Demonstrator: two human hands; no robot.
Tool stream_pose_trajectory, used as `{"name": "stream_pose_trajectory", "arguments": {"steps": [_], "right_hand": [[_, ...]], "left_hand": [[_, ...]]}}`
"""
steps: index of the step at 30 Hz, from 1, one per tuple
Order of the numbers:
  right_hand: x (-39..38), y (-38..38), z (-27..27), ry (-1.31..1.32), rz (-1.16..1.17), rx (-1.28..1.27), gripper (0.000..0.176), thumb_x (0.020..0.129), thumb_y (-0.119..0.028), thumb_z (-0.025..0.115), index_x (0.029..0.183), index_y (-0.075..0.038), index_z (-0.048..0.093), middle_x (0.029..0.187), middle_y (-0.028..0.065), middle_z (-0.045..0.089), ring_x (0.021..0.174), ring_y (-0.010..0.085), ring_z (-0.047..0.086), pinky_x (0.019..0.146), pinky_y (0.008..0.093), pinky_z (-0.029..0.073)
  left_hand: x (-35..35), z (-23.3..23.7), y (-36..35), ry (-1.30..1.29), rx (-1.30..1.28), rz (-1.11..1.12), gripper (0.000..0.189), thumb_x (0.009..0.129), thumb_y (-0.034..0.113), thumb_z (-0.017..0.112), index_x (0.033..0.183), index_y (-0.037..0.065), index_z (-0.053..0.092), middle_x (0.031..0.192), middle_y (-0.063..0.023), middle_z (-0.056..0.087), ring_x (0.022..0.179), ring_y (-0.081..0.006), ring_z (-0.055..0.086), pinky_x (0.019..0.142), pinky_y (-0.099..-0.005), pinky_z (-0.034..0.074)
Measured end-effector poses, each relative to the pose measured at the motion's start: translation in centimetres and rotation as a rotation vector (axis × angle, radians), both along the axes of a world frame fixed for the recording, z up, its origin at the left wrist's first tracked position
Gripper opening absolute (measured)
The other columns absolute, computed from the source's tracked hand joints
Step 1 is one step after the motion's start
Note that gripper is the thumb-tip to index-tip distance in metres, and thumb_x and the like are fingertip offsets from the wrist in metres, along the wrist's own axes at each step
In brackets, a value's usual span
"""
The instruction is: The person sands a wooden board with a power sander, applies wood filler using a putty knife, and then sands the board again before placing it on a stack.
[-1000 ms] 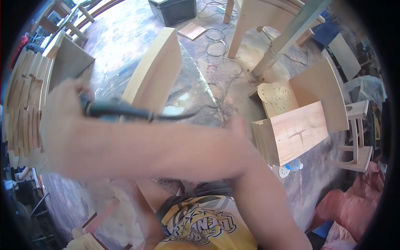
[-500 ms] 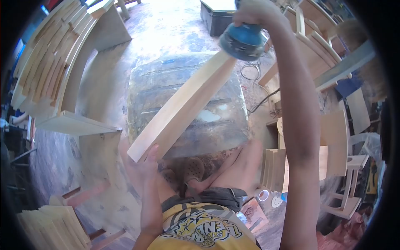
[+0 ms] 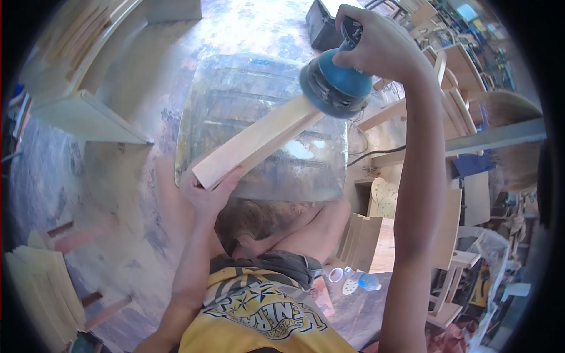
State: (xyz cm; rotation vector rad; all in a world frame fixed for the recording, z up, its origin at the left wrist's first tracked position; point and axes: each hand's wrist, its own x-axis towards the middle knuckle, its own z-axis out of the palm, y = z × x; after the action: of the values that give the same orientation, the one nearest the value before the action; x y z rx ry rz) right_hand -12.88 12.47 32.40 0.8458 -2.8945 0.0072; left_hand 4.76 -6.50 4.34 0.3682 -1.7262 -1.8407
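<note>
A pale squared wooden piece (image 3: 253,141) slants up from lower left to upper right above a worn, paint-stained board (image 3: 229,88). Its near end is gripped by my left hand (image 3: 213,189), with the fingers closed round it. My right hand (image 3: 379,47) is wrapped round the handle of a blue power sander (image 3: 336,82). The sander's pad rests against the far end of the wood and hides that end.
Wooden pieces are stacked at the upper left (image 3: 76,41) and lower left (image 3: 44,288). Wooden furniture parts (image 3: 453,106) stand at the right. A black box (image 3: 322,26) is beyond the board. A plastic bottle (image 3: 369,282) lies by my right leg.
The view has shifted. The sander sits lower in view, tilted differently, still at the wood's far end. The wood's near end appears higher, and the piece lies at a flatter slant.
</note>
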Motion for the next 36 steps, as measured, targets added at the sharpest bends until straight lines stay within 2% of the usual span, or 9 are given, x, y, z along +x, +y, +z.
{"name": "stream_pose_trajectory", "arguments": {"steps": [8, 11, 13, 16, 19, 21, 29, 31, 36], "right_hand": [[6.5, -8.9, 0.9, -0.216, 0.065, 0.006, 0.029, 0.069, -0.021, 0.07, 0.096, -0.01, 0.065, 0.088, 0.0173, 0.069, 0.086, 0.0359, 0.068, 0.077, 0.0444, 0.054], [7.7, -10.3, -3.7, 0.164, 0.497, -0.259, 0.019, 0.058, -0.017, 0.068, 0.076, -0.01, 0.071, 0.073, 0.0117, 0.069, 0.072, 0.0326, 0.069, 0.065, 0.0425, 0.056], [10.0, -12.4, -3.9, 0.225, 0.554, -0.35, 0.011, 0.068, -0.02, 0.071, 0.076, -0.012, 0.073, 0.074, 0.0096, 0.071, 0.073, 0.0302, 0.071, 0.065, 0.0407, 0.057], [11.5, -13.9, -3.6, 0.078, 0.494, -0.246, 0.012, 0.074, -0.023, 0.072, 0.081, -0.014, 0.075, 0.077, 0.008, 0.073, 0.076, 0.0292, 0.073, 0.065, 0.0407, 0.057], [11.0, -12.0, -2.9, 0.002, 0.433, -0.215, 0.034, 0.065, -0.018, 0.066, 0.098, -0.013, 0.069, 0.088, 0.0129, 0.07, 0.088, 0.0318, 0.07, 0.075, 0.0455, 0.055], [8.7, -9.2, -2.8, -0.022, 0.344, -0.22, 0.036, 0.067, -0.021, 0.066, 0.103, -0.013, 0.068, 0.093, 0.0136, 0.07, 0.091, 0.0333, 0.069, 0.079, 0.0456, 0.055], [-2.6, 10.0, -2.2, -0.035, -0.281, -0.123, 0.071, 0.062, -0.036, 0.084, 0.125, -0.01, 0.061, 0.114, 0.0202, 0.069, 0.104, 0.0359, 0.067, 0.09, 0.0428, 0.052], [-1.0, 13.4, -2.4, 0.043, -0.421, -0.057, 0.07, 0.062, -0.033, 0.083, 0.125, -0.01, 0.062, 0.113, 0.019, 0.07, 0.104, 0.0353, 0.067, 0.09, 0.0412, 0.052], [1.2, 16.2, -3.5, -0.118, -0.496, 0.026, 0.06, 0.062, -0.026, 0.08, 0.119, -0.013, 0.065, 0.114, 0.014, 0.071, 0.105, 0.0325, 0.068, 0.089, 0.0425, 0.053]], "left_hand": [[-1.0, 0.1, -0.6, 0.159, -0.075, -0.114, 0.047, 0.074, 0.011, 0.09, 0.112, -0.006, 0.069, 0.096, -0.007, 0.075, 0.086, -0.0113, 0.069, 0.077, -0.0269, 0.057], [-1.0, -1.5, -1.1, 0.237, -0.016, -0.169, 0.051, 0.074, 0.012, 0.089, 0.116, -0.005, 0.066, 0.104, -0.0077, 0.073, 0.091, -0.0135, 0.069, 0.081, -0.0295, 0.056], [-0.8, -1.7, -1.3, 0.179, -0.271, -0.089, 0.053, 0.074, 0.013, 0.089, 0.119, -0.004, 0.065, 0.11, -0.0082, 0.071, 0.096, -0.015, 0.068, 0.083, -0.0311, 0.056], [-1.6, -10.2, -0.7, -0.05, -0.684, -0.102, 0.061, 0.074, 0.012, 0.089, 0.125, -0.002, 0.06, 0.125, -0.0092, 0.065, 0.108, -0.0187, 0.065, 0.09, -0.0349, 0.053], [-1.9, -6.5, 0.7, 0.117, -0.452, 0.243, 0.056, 0.075, 0.013, 0.089, 0.122, -0.002, 0.064, 0.117, -0.0079, 0.069, 0.103, -0.0172, 0.067, 0.088, -0.0334, 0.054], [0.1, 1.2, -1.1, -0.215, -0.027, -0.242, 0.051, 0.076, 0.013, 0.09, 0.119, -0.003, 0.067, 0.109, -0.0065, 0.072, 0.098, -0.0158, 0.068, 0.086, -0.0322, 0.055], [2.3, 4.4, -1.2, -0.125, -0.177, -0.192, 0.045, 0.079, 0.009, 0.087, 0.119, -0.001, 0.069, 0.108, -0.0111, 0.074, 0.099, -0.0185, 0.07, 0.092, -0.0338, 0.055], [4.6, 6.2, -2.8, 0.343, -0.603, -0.197, 0.043, 0.078, 0.007, 0.083, 0.118, 0.0, 0.07, 0.109, -0.014, 0.074, 0.102, -0.0232, 0.072, 0.099, -0.0378, 0.055], [7.8, 6.9, -0.6, 0.461, -1.205, -0.331, 0.038, 0.079, 0.009, 0.071, 0.116, 0.005, 0.072, 0.115, -0.011, 0.074, 0.11, -0.0266, 0.071, 0.101, -0.0405, 0.055]]}}
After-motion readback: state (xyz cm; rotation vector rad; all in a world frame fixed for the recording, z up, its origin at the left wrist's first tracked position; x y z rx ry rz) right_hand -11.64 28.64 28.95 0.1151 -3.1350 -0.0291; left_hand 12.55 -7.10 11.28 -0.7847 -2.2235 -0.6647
